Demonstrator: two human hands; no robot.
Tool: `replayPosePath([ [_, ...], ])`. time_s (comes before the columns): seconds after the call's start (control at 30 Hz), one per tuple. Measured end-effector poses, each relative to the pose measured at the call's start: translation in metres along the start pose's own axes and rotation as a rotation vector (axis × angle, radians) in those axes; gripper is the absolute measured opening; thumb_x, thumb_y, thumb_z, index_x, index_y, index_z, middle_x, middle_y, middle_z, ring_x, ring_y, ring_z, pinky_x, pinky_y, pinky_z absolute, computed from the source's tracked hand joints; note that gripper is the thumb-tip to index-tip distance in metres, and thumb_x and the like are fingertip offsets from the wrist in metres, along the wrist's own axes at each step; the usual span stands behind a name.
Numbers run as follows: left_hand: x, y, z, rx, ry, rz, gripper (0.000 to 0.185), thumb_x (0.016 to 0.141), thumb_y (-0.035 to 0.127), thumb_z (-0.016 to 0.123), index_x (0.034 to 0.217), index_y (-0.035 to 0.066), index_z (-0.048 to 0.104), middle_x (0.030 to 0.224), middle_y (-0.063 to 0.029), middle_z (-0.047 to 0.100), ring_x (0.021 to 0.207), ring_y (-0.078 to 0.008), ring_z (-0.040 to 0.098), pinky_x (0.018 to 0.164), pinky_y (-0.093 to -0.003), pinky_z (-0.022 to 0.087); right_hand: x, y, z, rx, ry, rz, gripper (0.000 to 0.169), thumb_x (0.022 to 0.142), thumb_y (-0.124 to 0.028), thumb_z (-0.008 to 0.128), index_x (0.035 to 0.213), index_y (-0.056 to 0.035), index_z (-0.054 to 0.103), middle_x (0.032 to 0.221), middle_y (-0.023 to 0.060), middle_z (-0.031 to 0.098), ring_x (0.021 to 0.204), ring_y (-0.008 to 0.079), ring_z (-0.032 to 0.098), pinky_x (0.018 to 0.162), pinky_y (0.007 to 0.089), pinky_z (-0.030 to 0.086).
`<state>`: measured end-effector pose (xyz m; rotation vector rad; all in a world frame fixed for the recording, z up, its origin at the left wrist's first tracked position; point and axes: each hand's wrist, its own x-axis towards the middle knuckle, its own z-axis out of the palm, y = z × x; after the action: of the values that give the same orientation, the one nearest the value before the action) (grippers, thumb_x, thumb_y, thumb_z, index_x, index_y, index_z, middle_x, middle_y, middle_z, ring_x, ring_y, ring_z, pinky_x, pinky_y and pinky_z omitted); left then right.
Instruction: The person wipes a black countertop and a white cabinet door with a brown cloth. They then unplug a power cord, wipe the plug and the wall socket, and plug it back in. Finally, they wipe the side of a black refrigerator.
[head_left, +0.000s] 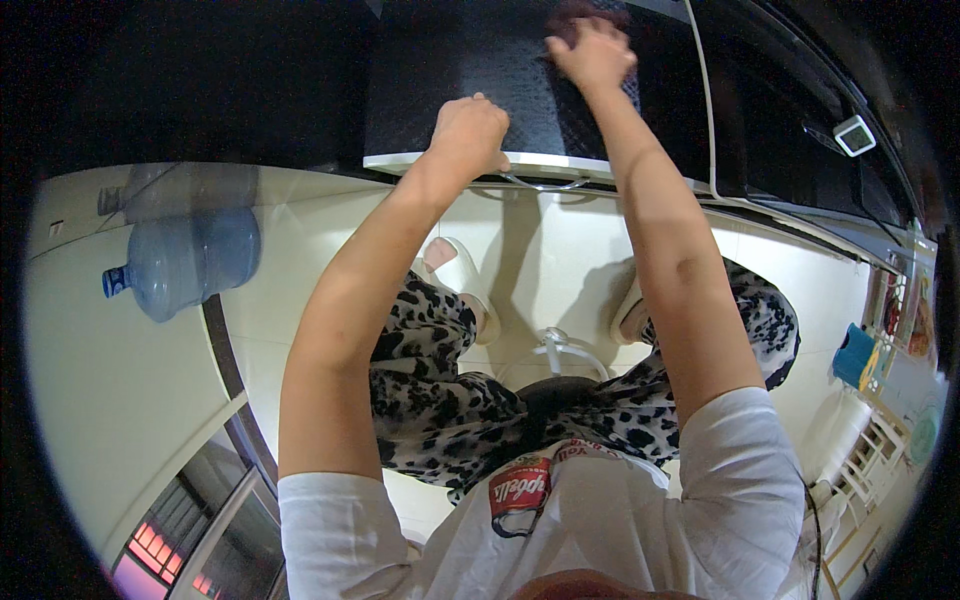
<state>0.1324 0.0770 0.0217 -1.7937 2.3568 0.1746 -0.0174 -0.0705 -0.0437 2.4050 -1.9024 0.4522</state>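
Note:
In front of me is a pulled-out drawer with a white front panel (435, 162) and a shiny curved handle (551, 184). Its dark textured bottom (510, 82) catches a pale band of light. My left hand (469, 131) is at the panel's upper edge, fingers curled over the inside and thumb low on the front beside the handle. Those fingertips are hidden. Motion blurs my right hand (596, 56), which reaches to the far right part of the drawer. Just beyond its fingers lies a dark reddish thing (589, 10), perhaps a cloth; whether I grip it is unclear.
A blue water-cooler bottle (195, 259) lies on its side at left. Beneath me stands a stool with a pale base (553, 349), between my slippered feet. On the right are a small white digital display (855, 136), a blue container (855, 354) and a white rack (866, 457).

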Motion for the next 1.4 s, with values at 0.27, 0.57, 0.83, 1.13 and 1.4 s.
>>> replayPosePath([
  [0.27,-0.021,-0.029,0.024,-0.16,0.201,0.059,0.062,0.065,0.039,0.082,0.109,-0.002,0.065,0.124,-0.0242,0.059,0.109,-0.0333,0.062,0.091,-0.0384,0.052,0.01,-0.002,0.01,0.224,0.082,-0.424,0.048,0.077,-0.048,0.071,0.117,-0.0222,0.066,0.128,0.0053,0.059,0.114,0.0313,0.056,0.094,0.0438,0.049],
  [0.57,-0.043,-0.064,-0.007,0.006,-0.27,-0.466,0.067,0.075,0.046,0.076,0.118,-0.005,0.062,0.128,-0.0237,0.057,0.121,-0.0343,0.055,0.096,-0.0382,0.049,-0.005,-0.102,0.045,0.214,0.239,-0.45,0.048,0.083,-0.04,0.068,0.122,-0.0127,0.062,0.122,0.0067,0.06,0.115,0.0263,0.054,0.096,0.0449,0.047],
  [0.83,-0.05,-0.088,0.032,0.026,-0.137,-0.397,0.063,0.075,0.044,0.076,0.111,-0.005,0.06,0.108,-0.021,0.065,0.104,-0.0336,0.065,0.084,-0.0423,0.054,-0.053,-0.134,-0.013,0.284,-0.356,-0.768,0.047,0.071,-0.031,0.074,0.115,-0.0207,0.068,0.123,0.0023,0.057,0.117,0.027,0.049,0.095,0.0448,0.043],
  [1.13,-0.04,-0.112,0.061,0.121,-0.16,-0.543,0.066,0.077,0.049,0.072,0.119,0.001,0.057,0.114,-0.018,0.064,0.105,-0.0347,0.064,0.08,-0.0431,0.055,-0.13,0.008,-0.02,0.321,-0.131,-0.331,0.044,0.069,-0.033,0.076,0.11,-0.0215,0.068,0.124,0.0023,0.057,0.118,0.0268,0.048,0.094,0.0451,0.041],
  [1.4,-0.035,-0.098,0.071,0.105,-0.038,-0.309,0.063,0.08,0.032,0.072,0.13,0.001,0.05,0.134,-0.0186,0.053,0.122,-0.0324,0.054,0.095,-0.0425,0.049,-0.139,0.085,0.009,0.22,0.178,-0.105,0.044,0.067,-0.034,0.079,0.107,-0.0218,0.068,0.121,0.0012,0.059,0.11,0.0287,0.054,0.09,0.0464,0.044],
])
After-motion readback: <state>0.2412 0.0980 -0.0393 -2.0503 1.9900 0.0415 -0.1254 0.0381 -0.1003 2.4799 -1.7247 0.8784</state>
